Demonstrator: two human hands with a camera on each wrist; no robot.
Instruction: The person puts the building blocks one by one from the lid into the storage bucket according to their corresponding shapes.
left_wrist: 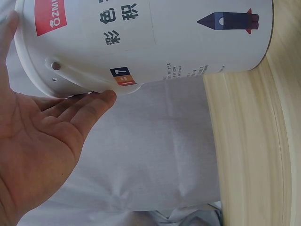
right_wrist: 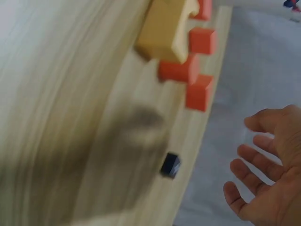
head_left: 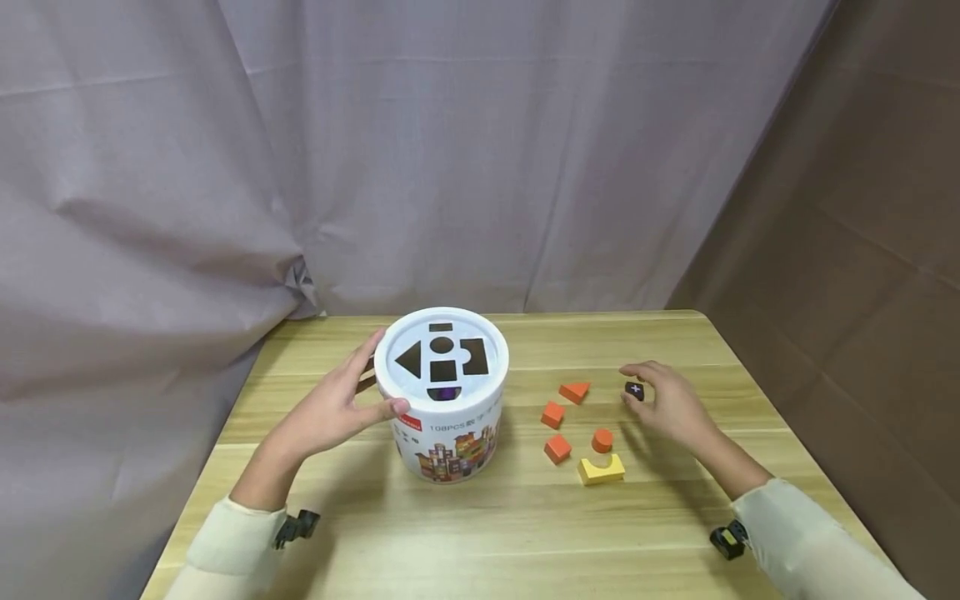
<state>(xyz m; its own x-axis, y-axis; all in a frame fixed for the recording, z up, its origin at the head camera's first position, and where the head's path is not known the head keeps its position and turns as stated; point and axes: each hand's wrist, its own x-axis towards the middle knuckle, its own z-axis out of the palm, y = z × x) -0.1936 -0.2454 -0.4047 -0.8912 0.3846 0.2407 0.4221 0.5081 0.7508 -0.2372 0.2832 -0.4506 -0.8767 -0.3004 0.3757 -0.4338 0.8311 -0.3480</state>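
A white cylindrical toy-block bucket (head_left: pixel 412 442) stands upright, its lid (head_left: pixel 495 358) pierced by several shaped holes. My left hand (head_left: pixel 326 417) holds the bucket's left side, thumb at the front of the rim and fingers around the far side. In the left wrist view those fingers (left_wrist: pixel 94 110) lie against the wall by the white handle (left_wrist: pixel 75 77). Something purple (head_left: pixel 447 393) shows through the nearest hole. On the right, my right hand (head_left: pixel 671 404) hovers with fingers spread around a small dark block (head_left: pixel 634 390) marked with a plus. The right wrist view shows that block (right_wrist: pixel 170 165) apart from the fingers (right_wrist: pixel 256 162).
Between bucket and right hand lie an orange triangle block (head_left: pixel 575 392), two orange cubes (head_left: pixel 552 415), an orange cylinder (head_left: pixel 602 441) and a yellow block with a curved notch (head_left: pixel 602 472). The wooden table (head_left: pixel 450 542) ends at a grey curtain (head_left: pixel 450 167) behind.
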